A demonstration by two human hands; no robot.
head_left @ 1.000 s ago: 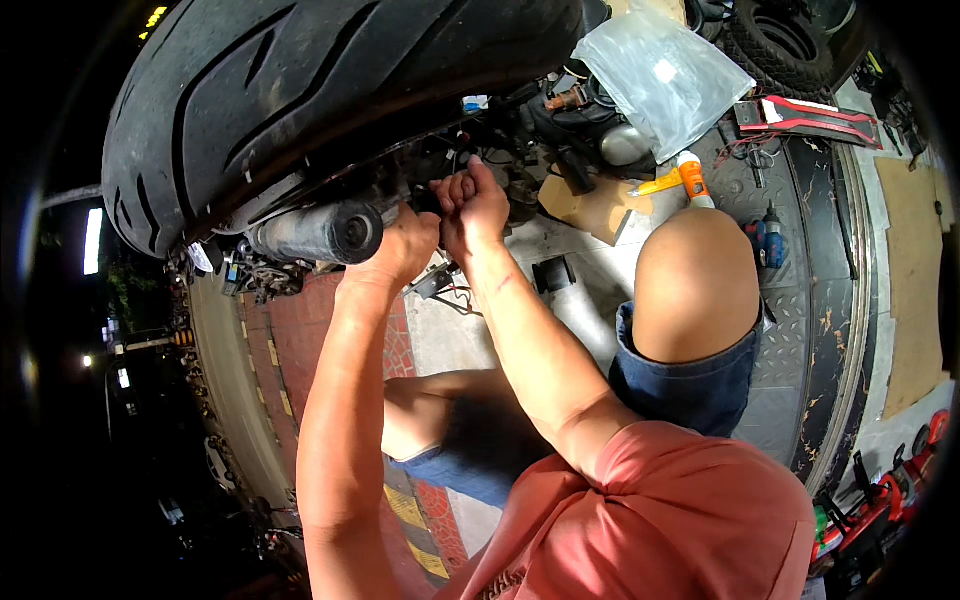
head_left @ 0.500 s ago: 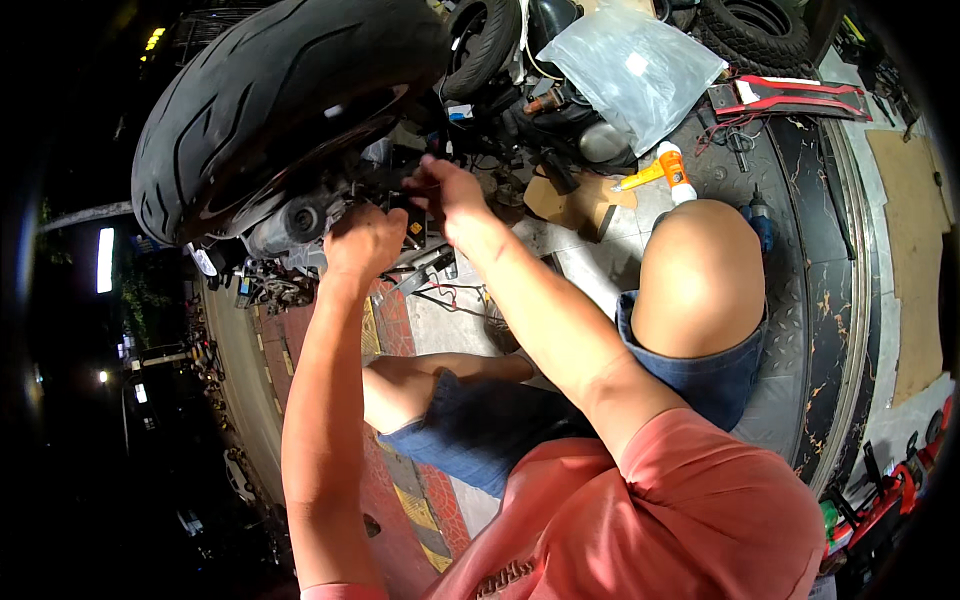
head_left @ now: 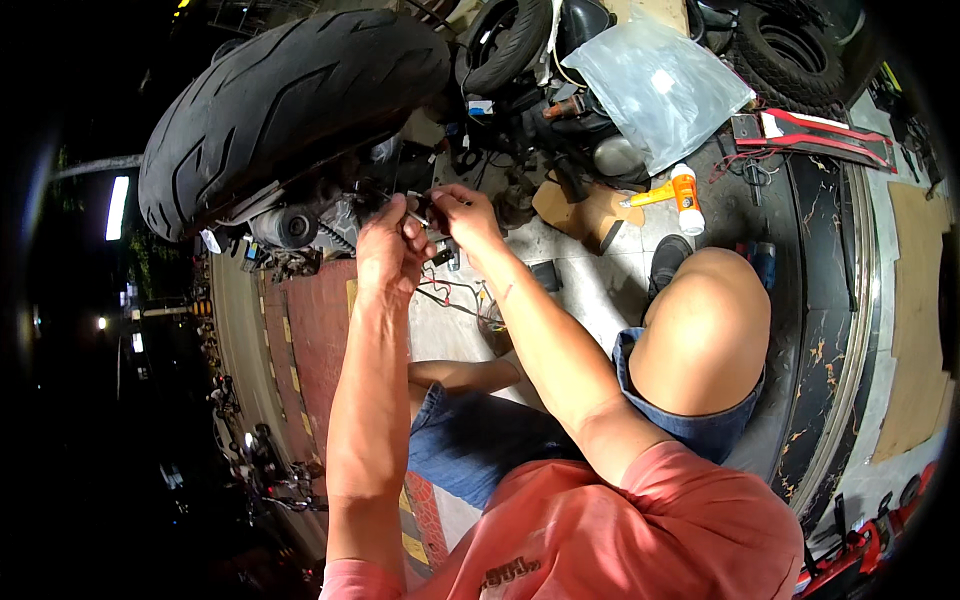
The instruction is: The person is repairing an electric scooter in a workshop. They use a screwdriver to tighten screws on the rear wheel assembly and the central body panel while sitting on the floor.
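Both hands are close together beside the mechanical parts (head_left: 335, 222) under a large black motorcycle tyre (head_left: 290, 115). My left hand (head_left: 388, 250) is closed, its fingertips pinching a small, thin piece with a light end. Just to its right, my right hand (head_left: 462, 215) is closed too, thumb and fingers pressed around something small and dark. The fingers hide most of both pieces, so I cannot tell their kind. A round hub-like metal part (head_left: 292, 229) shows left of my left hand. Below my hands, thin red and black wires (head_left: 450, 296) hang over the floor.
An orange-and-white bottle (head_left: 686, 200) and cut cardboard (head_left: 583, 212) lie right of my hands. Behind them are a clear plastic bag (head_left: 650, 90), a red-and-black bar (head_left: 815, 135) and stacked tyres (head_left: 790, 50). My bent knee (head_left: 695, 330) stands at right; a road (head_left: 240, 350) runs at left.
My left hand has drawn back from the mechanical parts and shifted right, now turned with its fingertips pinched together. My right hand has come slightly lower, beside it. The whole view has shifted a little.
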